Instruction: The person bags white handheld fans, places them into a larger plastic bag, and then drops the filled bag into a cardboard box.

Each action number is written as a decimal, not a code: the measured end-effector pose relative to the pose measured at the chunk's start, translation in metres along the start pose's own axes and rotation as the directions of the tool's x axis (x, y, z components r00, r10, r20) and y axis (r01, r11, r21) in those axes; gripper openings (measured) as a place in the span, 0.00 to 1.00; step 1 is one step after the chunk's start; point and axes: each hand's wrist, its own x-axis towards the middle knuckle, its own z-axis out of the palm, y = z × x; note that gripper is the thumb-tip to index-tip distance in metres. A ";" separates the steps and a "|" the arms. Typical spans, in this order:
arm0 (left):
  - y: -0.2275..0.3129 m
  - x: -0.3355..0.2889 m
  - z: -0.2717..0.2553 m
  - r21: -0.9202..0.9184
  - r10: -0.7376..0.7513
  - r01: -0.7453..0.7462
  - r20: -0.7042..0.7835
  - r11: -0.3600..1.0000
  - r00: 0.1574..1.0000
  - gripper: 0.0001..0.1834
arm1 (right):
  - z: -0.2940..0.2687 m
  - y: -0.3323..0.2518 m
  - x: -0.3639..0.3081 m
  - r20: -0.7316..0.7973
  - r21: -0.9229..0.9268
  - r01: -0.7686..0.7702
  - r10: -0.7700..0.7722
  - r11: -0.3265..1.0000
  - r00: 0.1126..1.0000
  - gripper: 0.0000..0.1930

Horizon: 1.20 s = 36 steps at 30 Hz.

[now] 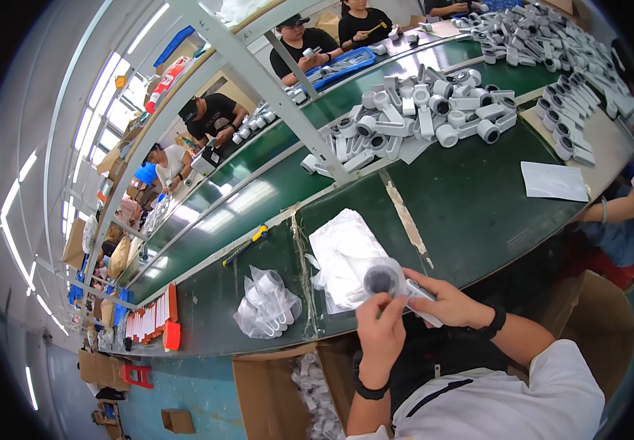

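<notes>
Just over the near edge of the green table, I hold a white plastic part [421, 301] with a round, dark-centred head and a handle. My right hand [452, 302] is closed round the handle. The fingers of my left hand [381, 330] pinch together at the lower rim of the round head, where thin clear film seems to show. Right behind the part lies a stack of white plastic bags [344, 246]. To the left of the stack, several white parts sit in clear bags [268, 302] on the table.
A large heap of white parts [423, 110] covers the far table [471, 176]. A white sheet [554, 181] lies to the right. A yellow-handled tool [247, 244] and orange-and-white boxes [153, 319] are at left. Below stands an open carton [269, 389] of bagged parts. Co-workers sit across.
</notes>
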 end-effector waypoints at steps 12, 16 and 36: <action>0.003 -0.010 0.000 -0.485 -0.078 0.181 0.226 0.855 0.971 0.16 | 0.007 0.026 0.016 -0.241 0.197 0.334 -0.285 0.922 0.928 0.33; -0.021 -0.034 0.022 -0.809 -0.565 0.502 0.271 0.304 0.779 0.30 | 0.024 0.021 0.020 -0.324 0.181 0.459 -0.388 0.870 0.863 0.31; -0.044 -0.049 -0.008 -0.932 -0.588 0.359 0.321 -0.054 0.743 0.27 | 0.024 0.022 0.013 -0.106 -0.774 0.478 -0.829 0.416 0.550 0.09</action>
